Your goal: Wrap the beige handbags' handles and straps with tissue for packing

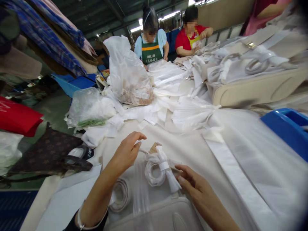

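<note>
Left hand (126,154) and right hand (196,186) apart, both open, no clear grip. Between them, coiled white strap (154,175) on table (185,144), loops bound by narrow band, apparently to stop coil springing loose; brown paper tag (154,148) at top. Second coil (119,195) near left wrist. Cream bag panel (156,218) at near edge, within reach.

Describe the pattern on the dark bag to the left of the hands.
The dark brown bag has small, repeating lighter motifs; it shows best in the head view.
</note>
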The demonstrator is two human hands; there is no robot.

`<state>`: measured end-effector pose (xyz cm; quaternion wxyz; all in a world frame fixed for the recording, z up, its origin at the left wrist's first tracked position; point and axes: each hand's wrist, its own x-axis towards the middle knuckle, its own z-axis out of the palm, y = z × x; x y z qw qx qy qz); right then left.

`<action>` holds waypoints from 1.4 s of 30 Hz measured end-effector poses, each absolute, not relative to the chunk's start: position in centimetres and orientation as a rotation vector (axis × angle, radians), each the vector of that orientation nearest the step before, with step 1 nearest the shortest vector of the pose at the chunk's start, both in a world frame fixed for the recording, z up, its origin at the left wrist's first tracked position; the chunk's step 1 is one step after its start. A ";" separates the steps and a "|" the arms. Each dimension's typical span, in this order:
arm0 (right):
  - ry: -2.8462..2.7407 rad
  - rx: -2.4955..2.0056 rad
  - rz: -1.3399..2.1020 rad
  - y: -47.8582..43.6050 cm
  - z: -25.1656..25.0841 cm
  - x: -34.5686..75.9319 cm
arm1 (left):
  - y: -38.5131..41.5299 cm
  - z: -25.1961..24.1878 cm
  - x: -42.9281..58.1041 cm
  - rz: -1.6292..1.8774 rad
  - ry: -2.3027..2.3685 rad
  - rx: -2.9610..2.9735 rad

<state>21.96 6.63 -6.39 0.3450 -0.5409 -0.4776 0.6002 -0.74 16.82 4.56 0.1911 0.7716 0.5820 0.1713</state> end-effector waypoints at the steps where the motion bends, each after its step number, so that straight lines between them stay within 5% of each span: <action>1: -1.301 -1.418 1.513 7.0 -6.2 22.2 | 17.2 4.6 -1.1 0.372 1.631 2.155; 12: -1.376 -1.428 1.191 11.1 -0.7 21.2 | 20.0 2.0 -0.8 -0.156 1.660 2.072; 19: -1.415 -1.313 1.273 14.2 -0.4 19.6 | 20.1 1.7 -0.6 -0.115 1.633 2.171; 25: -1.924 -0.840 1.707 23.5 -2.0 17.1 | 20.0 1.7 -1.1 -0.063 1.516 2.237; 30: -2.630 -0.940 1.319 26.8 -4.1 14.1 | 19.7 2.6 -1.3 -0.062 1.509 2.231; 42: -2.738 -1.178 0.725 26.3 -0.3 15.7 | 19.9 3.3 -0.8 -0.142 1.565 2.124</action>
